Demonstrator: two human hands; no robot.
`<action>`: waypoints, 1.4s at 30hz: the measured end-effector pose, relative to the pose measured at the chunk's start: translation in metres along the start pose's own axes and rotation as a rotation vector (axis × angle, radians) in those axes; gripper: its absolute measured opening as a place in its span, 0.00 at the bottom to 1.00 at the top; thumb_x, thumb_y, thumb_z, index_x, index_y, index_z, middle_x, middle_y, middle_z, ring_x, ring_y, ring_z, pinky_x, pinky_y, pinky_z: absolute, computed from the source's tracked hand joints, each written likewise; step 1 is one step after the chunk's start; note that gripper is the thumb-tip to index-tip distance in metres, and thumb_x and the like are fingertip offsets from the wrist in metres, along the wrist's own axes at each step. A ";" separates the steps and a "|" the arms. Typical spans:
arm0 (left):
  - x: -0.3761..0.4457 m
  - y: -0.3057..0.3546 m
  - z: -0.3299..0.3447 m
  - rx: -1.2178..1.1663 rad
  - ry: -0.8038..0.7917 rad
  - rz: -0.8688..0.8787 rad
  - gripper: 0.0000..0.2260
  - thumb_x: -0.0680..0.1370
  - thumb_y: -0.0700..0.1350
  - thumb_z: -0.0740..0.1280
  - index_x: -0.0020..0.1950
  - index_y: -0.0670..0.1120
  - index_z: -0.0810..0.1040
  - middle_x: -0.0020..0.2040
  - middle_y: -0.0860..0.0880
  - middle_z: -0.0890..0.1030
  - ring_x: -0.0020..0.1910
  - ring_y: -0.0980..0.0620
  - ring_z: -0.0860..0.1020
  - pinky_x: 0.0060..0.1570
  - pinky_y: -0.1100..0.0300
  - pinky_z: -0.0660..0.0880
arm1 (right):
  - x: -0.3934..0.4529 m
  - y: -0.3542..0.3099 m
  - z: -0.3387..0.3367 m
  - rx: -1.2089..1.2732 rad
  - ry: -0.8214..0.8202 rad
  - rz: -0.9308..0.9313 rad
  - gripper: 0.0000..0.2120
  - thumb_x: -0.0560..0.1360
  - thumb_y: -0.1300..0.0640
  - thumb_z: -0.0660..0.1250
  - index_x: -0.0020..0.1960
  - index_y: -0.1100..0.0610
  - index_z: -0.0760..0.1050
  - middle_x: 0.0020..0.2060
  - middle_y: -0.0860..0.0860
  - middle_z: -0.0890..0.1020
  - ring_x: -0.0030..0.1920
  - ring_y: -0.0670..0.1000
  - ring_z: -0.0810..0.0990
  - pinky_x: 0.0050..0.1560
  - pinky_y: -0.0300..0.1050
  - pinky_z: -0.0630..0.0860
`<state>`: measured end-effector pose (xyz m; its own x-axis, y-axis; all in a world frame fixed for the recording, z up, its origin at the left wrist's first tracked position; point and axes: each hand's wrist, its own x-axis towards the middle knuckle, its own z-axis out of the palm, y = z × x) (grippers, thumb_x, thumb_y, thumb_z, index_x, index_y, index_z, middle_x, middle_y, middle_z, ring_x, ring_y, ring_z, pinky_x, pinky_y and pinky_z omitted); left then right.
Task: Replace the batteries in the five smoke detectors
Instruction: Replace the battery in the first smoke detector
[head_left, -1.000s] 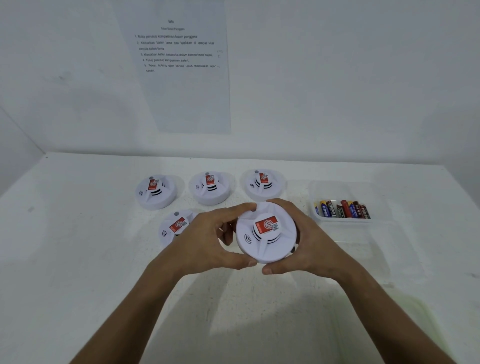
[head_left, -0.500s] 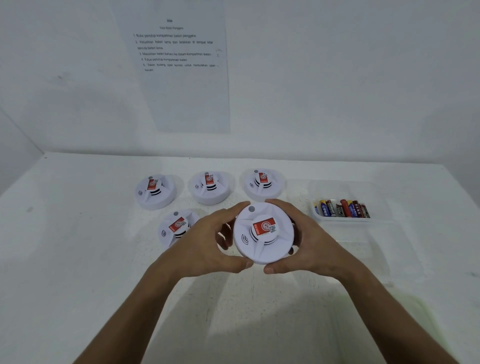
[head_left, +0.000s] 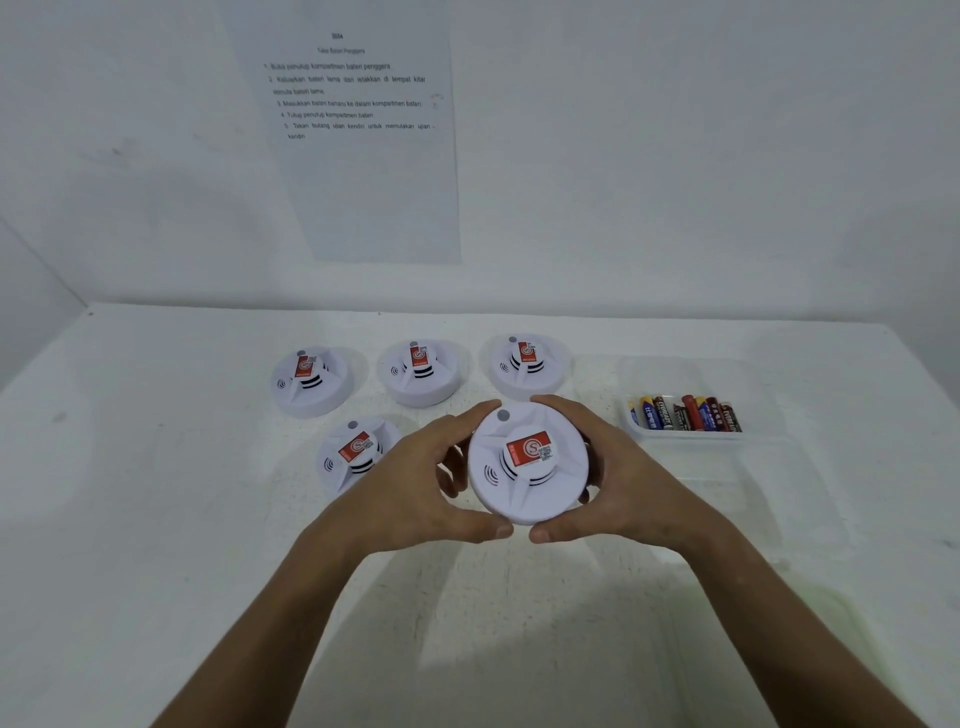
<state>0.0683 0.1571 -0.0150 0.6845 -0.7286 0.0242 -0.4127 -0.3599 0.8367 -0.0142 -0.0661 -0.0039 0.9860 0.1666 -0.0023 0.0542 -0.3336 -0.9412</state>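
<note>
White plastic housing: the held smoke detector (head_left: 529, 462) sits between both hands, raised above the table (head_left: 156, 519), its face with the red label toward the camera. The left hand (head_left: 415, 488) curls round the left rim, thumb under the near edge and forefinger over the far edge; the right hand (head_left: 623, 483) mirrors it on the right rim. The two thumb tips lie just beside each other below the housing, not touching. How the remaining fingers lie behind the body cannot be told.

Judged step: opening the unit to reach the battery compartment. Recommended method:

1. Keep the grip on the rim only; keep the fingers clear of the raised centre vents.
2. Turn the unit over, or twist base against cover, with opposing hands.
3. Apply even torque; a skewed pull may crack the clips.

Four other detectors (head_left: 415, 371) rest beyond and left of the fingers. The batteries (head_left: 685, 414) lie in a clear tray (head_left: 675, 371) right of the right-hand fingers, within reach.
</note>
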 end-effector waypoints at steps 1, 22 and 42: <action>0.000 0.000 0.000 0.000 0.001 -0.002 0.42 0.62 0.60 0.77 0.73 0.64 0.62 0.58 0.59 0.78 0.48 0.50 0.79 0.45 0.54 0.81 | 0.001 0.000 0.000 0.006 -0.004 0.000 0.46 0.61 0.68 0.82 0.73 0.52 0.65 0.63 0.39 0.77 0.66 0.44 0.75 0.58 0.36 0.76; -0.003 -0.009 0.002 -0.016 0.082 -0.026 0.39 0.62 0.61 0.76 0.70 0.65 0.64 0.53 0.58 0.78 0.46 0.51 0.79 0.44 0.54 0.81 | 0.012 0.007 0.007 -0.010 -0.010 0.020 0.47 0.62 0.65 0.83 0.74 0.50 0.63 0.66 0.41 0.76 0.67 0.44 0.74 0.61 0.40 0.77; -0.001 -0.021 0.002 0.040 0.126 -0.056 0.35 0.63 0.58 0.77 0.65 0.69 0.64 0.52 0.60 0.78 0.45 0.58 0.78 0.42 0.64 0.80 | 0.024 0.021 0.016 -0.002 0.005 0.039 0.46 0.63 0.63 0.82 0.73 0.48 0.63 0.66 0.41 0.76 0.66 0.44 0.74 0.62 0.41 0.77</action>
<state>0.0749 0.1643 -0.0336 0.7763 -0.6284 0.0492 -0.3937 -0.4224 0.8165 0.0083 -0.0544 -0.0293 0.9881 0.1491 -0.0376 0.0157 -0.3414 -0.9398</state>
